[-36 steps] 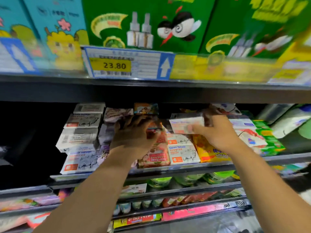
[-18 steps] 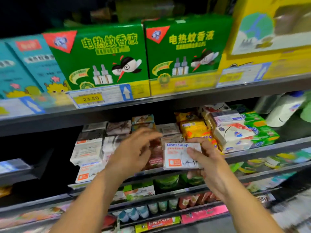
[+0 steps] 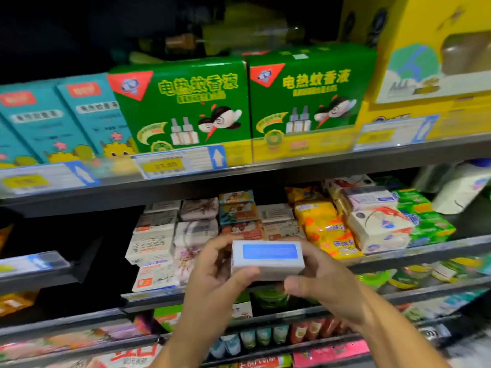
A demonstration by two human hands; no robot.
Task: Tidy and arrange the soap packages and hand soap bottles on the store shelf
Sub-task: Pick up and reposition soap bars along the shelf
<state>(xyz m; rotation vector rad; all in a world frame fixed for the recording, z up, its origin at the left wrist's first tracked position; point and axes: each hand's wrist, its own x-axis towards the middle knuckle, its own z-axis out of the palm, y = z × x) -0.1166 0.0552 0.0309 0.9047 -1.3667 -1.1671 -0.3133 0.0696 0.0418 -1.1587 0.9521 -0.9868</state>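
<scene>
left hand [image 3: 212, 277]: grips soap box [image 3: 267, 260], left end
right hand [image 3: 322, 280]: grips its right end
soap stacks [image 3: 196, 229]: just behind hands

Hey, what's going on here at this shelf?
A person is at a store shelf, holding a white soap box with a blue label in both hands. The left hand grips its left end and the right hand its right end. The box is off the shelf, held in front of the stacked soap packages. A white bottle is at the far right of that shelf, and green boxes sit on the shelf above.
</scene>
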